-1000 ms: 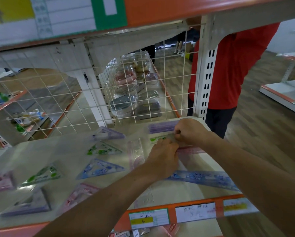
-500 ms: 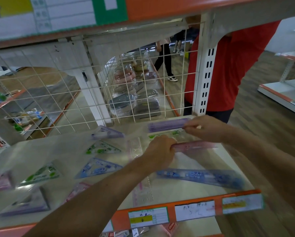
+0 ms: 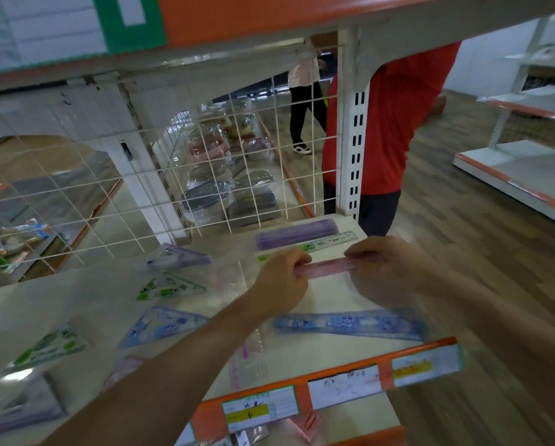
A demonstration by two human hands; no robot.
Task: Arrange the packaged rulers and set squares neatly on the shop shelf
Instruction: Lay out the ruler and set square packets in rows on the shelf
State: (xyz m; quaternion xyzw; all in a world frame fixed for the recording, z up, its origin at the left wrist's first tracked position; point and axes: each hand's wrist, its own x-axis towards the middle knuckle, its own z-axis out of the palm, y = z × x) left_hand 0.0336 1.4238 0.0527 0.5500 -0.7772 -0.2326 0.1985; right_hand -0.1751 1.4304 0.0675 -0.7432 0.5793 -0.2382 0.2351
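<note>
A pink packaged ruler (image 3: 329, 267) lies crosswise on the white shelf (image 3: 334, 300), held at both ends: my left hand (image 3: 282, 281) grips its left end and my right hand (image 3: 388, 265) grips its right end. Behind it lie a green ruler (image 3: 331, 244) and a purple ruler (image 3: 297, 234), side by side. A blue ruler (image 3: 350, 325) lies slanted nearer the front edge. Packaged set squares sit to the left: purple (image 3: 178, 257), green (image 3: 168, 286), blue (image 3: 160, 326), another green one (image 3: 49, 346).
A white wire grid (image 3: 141, 175) backs the shelf, with a slotted upright post (image 3: 355, 149) at its right. An orange price strip (image 3: 334, 384) runs along the front edge. The upper shelf (image 3: 269, 17) hangs low overhead. A person in a red shirt (image 3: 398, 123) stands behind the post.
My hands were bunched together over the rulers at the back. They have spread apart along the pink ruler, the right one sliding to its right end, and the ruler now lies straighter.
</note>
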